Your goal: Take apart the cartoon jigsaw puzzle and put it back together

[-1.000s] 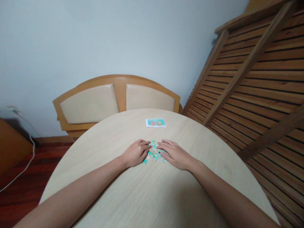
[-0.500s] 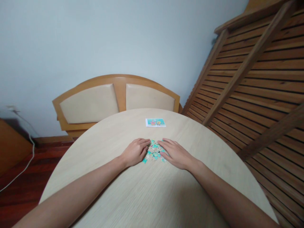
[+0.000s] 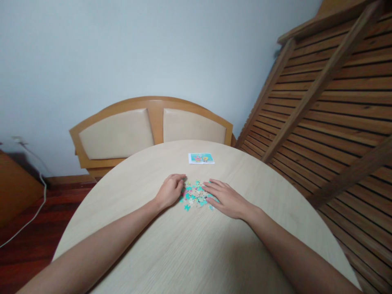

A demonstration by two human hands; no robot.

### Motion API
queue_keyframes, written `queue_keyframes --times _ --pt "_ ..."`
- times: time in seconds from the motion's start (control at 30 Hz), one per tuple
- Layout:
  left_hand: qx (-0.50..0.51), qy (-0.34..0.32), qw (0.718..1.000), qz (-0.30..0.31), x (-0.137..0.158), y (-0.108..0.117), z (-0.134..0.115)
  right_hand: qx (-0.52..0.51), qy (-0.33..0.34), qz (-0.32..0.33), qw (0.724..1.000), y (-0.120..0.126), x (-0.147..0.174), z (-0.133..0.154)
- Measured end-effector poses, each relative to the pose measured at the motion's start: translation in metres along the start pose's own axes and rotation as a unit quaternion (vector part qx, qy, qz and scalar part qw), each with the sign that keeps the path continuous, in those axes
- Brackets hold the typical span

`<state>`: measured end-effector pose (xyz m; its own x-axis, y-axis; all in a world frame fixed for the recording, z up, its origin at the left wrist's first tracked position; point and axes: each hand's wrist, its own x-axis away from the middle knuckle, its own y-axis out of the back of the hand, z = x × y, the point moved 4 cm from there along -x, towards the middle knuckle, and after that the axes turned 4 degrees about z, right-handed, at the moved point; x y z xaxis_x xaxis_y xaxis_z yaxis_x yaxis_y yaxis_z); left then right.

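Observation:
A loose heap of small jigsaw puzzle pieces (image 3: pixel 196 196), turquoise, white and beige with a few pink bits, lies on the pale round table (image 3: pixel 171 253) in front of me. At the heap's left edge rests my left hand (image 3: pixel 170 191), fingers loosely bent and nothing seen in them. My right hand (image 3: pixel 226 197) lies over the right edge of the pieces with its fingers spread, partly covering some. Beyond the heap is a small flat picture card (image 3: pixel 201 158) showing cartoon figures on turquoise with a white border.
Past the table's far edge stands a wooden headboard (image 3: pixel 158 122) with two cream panels, against a pale wall. A slatted wooden frame (image 3: pixel 321 110) leans at the right. On the left, a white cable (image 3: pixel 43 196) runs down to the dark red floor.
My left hand has drawn away to the left from the pieces, baring more of the heap's left side. The right hand has stayed nearly in place.

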<state>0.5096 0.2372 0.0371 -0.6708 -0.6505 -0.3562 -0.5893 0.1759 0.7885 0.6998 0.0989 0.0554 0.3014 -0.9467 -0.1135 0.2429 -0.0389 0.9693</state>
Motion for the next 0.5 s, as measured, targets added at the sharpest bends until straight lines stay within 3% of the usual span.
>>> queue_keyframes --times 0.2,0.5 --pt "-0.034 0.029 0.999 0.006 -0.0015 0.0007 0.0043 -0.003 -0.003 -0.004 1.000 -0.0003 0.0005 -0.0004" --pt "-0.062 -0.023 0.998 0.022 0.0032 0.0077 -0.0006 -0.017 -0.014 -0.020 1.000 -0.0006 0.0009 -0.0025"
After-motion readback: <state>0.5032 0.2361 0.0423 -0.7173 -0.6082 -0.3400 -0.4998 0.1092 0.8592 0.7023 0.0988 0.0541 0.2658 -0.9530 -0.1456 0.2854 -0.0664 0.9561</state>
